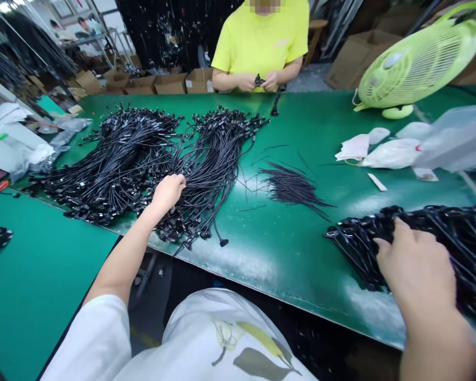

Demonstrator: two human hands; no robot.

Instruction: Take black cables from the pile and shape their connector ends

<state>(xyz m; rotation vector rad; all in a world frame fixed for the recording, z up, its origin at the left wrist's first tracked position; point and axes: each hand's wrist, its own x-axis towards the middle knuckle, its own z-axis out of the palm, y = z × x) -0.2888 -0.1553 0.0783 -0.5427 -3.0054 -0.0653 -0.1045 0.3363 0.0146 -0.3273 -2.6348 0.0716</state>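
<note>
Nearest the camera, a white printed shirt fills the bottom of the frame, and two bare arms reach out over a green-topped surface. At lower right, the right hand lies open, its fingers spread on a dense heap of black cables that runs off the frame edge. The left hand rests curled where the near ends of two long cable heaps meet; its fingertips are out of sight among the strands, so I can't tell whether it grips any. Those heaps spread across the middle of the surface, their plug ends splayed along the edges. To their right lies a much smaller fan of thin black wires. As things lie now, the bulk of the cable is in loose heaps, with only that small fan apart. At the far edge, a co-worker's hands hold a small black piece in front of a yellow T-shirt. A lime-green fan sits at upper right, white plastic bags lie below it, and cardboard boxes stand at upper left.
</note>
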